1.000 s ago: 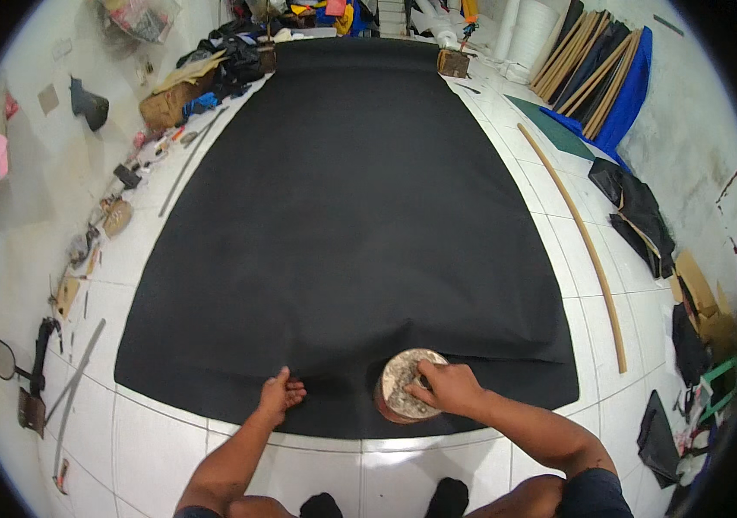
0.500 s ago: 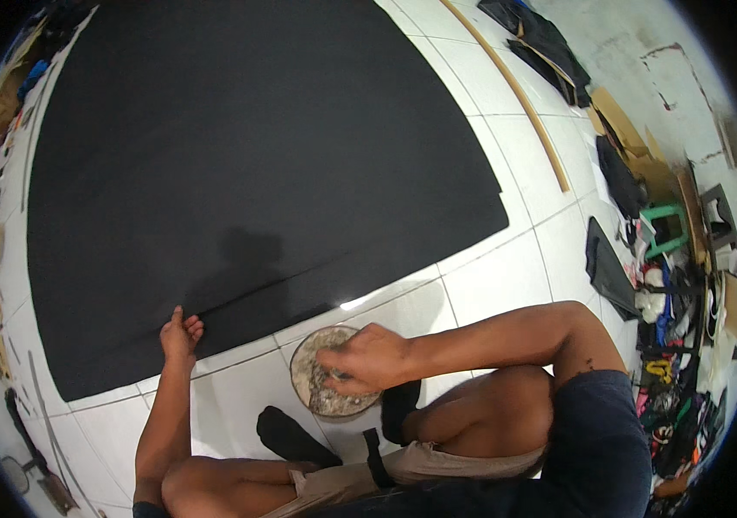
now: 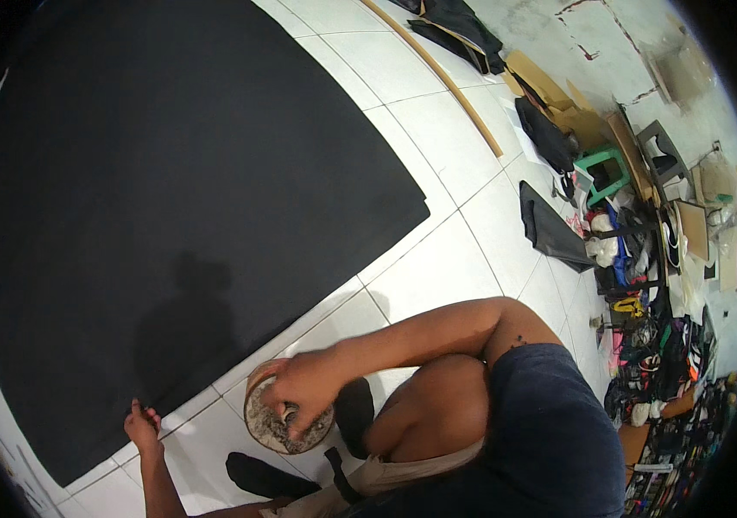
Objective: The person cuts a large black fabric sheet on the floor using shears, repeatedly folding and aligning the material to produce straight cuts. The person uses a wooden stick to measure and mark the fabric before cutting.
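Note:
A large black sheet lies flat over the white tiles in front of me. At its near edge is my left hand, one finger stretched out and the others loosely curled, with nothing visible in it. My right hand is over a round container with a brownish rim and a mottled grey-white top. Its fingers are closed and point down at that top, around a small object that I cannot make out. The hand hides part of the container. My shadow falls on the sheet.
My dark-socked feet are close beside the container. A long tan strip lies on the tiles beyond the sheet. To the right are a folded black piece, a green stool, cardboard and heaps of mixed goods along the wall.
My view has swung to the right, so the sheet sits farther left. My right hand stays at the container, with its fingers turned more downward. The dark crease line near my left hand is gone.

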### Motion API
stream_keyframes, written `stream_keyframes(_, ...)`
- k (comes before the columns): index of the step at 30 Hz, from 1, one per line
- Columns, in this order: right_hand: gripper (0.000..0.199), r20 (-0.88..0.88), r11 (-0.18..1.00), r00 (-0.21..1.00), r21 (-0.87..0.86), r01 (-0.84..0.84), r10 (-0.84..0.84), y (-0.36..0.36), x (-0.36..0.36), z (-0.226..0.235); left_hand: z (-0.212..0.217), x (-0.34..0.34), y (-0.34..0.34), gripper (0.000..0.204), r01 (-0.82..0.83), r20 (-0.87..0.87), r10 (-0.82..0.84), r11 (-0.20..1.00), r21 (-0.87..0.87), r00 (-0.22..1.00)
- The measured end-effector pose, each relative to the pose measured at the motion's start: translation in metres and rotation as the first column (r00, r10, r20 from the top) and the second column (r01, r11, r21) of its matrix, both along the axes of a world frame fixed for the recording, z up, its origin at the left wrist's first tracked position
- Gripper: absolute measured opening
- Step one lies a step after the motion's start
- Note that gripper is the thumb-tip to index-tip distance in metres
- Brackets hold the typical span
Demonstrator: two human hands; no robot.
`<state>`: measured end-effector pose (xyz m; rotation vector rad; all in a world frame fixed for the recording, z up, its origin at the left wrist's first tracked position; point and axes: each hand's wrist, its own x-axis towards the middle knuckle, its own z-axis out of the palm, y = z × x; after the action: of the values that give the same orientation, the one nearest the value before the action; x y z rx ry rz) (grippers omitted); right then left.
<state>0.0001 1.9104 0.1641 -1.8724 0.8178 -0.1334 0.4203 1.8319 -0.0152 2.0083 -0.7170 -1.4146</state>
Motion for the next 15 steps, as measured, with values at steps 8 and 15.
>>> stream_keyframes(8, 0.033, 0.001, 0.419, 0.419, 0.036, 0.907, -0.908, -0.017, -0.153, -0.083, -0.002, 0.007, 0.018, 0.038, -0.065, 0.008, 0.066, 0.996, -0.062, 0.998)
stream_keyframes(15, 0.023, 0.012, -0.339, -0.391, -0.523, 0.782, -0.920, 0.066, -0.314, -0.174, 0.000, 0.008, 0.026, 0.039, -0.081, -0.006, 0.081, 0.990, -0.120, 0.997)
